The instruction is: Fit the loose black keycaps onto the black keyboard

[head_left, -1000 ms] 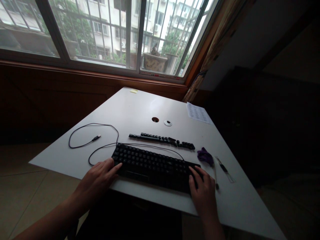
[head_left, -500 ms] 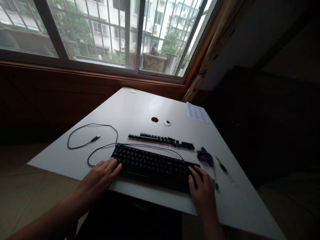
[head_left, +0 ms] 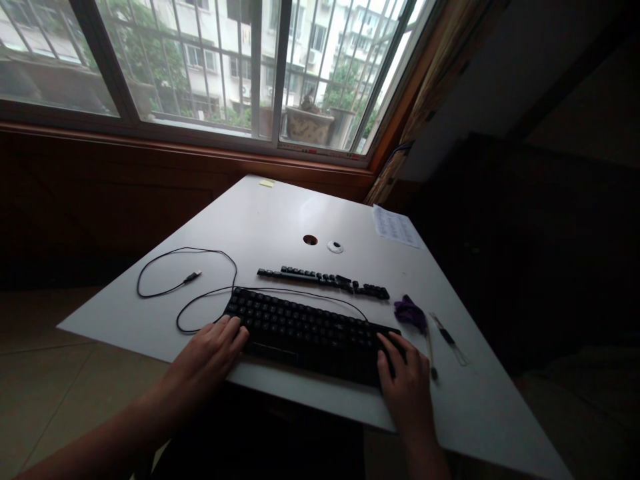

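Note:
A black keyboard (head_left: pixel 310 330) lies across the near edge of the white desk (head_left: pixel 240 227). At its left end, my left hand (head_left: pixel 220 347) grips the corner, fingers bent together over the edge. My right hand (head_left: pixel 405 373) holds the opposite end, with its fingers on top and the thumb at the front side. Just behind the keyboard are rows of loose black keycaps (head_left: pixel 320 279). The keyboard's black cable (head_left: pixel 190 249) loops over the desk on the left and ends in a USB plug (head_left: pixel 192 277).
To the right lie a purple cloth (head_left: pixel 410 312), a thin brush (head_left: pixel 432 360) and a black-handled tool with a wire end (head_left: pixel 450 339). Farther back are a round hole (head_left: pixel 310 240), its white cover (head_left: pixel 335 247), a printed sheet (head_left: pixel 397 227) and a yellow note (head_left: pixel 267 183).
My left hand has shifted slightly to the right and its fingers are drawn in more over the keyboard's left end. My right hand stays where it was.

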Demonstrator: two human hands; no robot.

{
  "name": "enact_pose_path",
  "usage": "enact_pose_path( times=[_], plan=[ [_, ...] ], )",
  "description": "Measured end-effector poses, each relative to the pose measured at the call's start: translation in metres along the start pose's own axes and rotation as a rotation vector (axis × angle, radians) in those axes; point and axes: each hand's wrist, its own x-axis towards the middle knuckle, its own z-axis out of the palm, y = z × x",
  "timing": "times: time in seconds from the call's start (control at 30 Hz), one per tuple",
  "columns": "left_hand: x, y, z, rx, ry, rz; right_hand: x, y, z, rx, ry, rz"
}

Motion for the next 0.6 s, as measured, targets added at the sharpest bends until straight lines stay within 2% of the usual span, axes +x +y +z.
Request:
enact_pose_path(
  times=[0.2, 0.4, 0.6],
  plan=[
    [0.003, -0.006, -0.013, -0.03, 0.049, -0.021, -0.001, 0.001, 0.0, 0.006, -0.014, 0.013],
    [0.007, -0.008, -0.03, -0.068, -0.009, -0.121, -0.002, 0.002, 0.002, 0.0, -0.009, 0.008],
    [0.001, -0.012, -0.025, -0.162, 0.067, -0.208, -0.001, 0.002, 0.002, 0.002, -0.008, 0.018]
  ],
)
